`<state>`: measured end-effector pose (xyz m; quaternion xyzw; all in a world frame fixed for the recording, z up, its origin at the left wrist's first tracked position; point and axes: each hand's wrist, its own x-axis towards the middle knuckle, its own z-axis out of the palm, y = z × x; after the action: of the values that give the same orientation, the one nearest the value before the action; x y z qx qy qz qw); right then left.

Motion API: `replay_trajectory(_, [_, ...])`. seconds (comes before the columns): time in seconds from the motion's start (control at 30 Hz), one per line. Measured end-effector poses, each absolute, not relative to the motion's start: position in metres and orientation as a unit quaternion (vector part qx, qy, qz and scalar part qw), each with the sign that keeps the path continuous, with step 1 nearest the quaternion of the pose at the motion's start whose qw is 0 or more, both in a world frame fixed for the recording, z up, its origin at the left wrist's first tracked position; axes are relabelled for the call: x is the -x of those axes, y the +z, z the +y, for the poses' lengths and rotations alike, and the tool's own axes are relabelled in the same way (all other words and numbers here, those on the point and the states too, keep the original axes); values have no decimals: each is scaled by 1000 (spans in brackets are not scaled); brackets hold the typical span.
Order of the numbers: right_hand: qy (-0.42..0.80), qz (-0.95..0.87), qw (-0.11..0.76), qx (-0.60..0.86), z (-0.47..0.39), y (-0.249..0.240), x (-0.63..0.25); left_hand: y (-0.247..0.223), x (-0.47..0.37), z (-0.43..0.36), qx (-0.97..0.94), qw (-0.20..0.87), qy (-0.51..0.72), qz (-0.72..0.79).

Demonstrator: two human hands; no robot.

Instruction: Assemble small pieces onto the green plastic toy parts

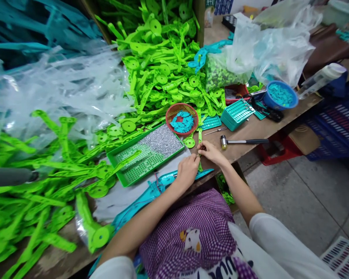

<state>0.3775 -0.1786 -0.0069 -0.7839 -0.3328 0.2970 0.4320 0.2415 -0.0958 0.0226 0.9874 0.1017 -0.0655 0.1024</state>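
Both hands, left hand and right hand, pinch one small green piece together (hold it steady, I think).

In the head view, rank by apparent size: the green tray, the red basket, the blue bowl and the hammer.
1. green tray
2. hammer, by length
3. red basket and blue bowl: look alike; the bowl lies farther off, so unranked.
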Motion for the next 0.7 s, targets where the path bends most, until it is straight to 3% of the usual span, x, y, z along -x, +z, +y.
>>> replay_trajectory(0.4, [271,-334,315,846,-172,5,-374,27,-236,-103,-989,96,-49,100])
replay_trajectory(0.7, [253,-347,284,857,-172,11,-368,25,-230,-97,-985,125,-59,104])
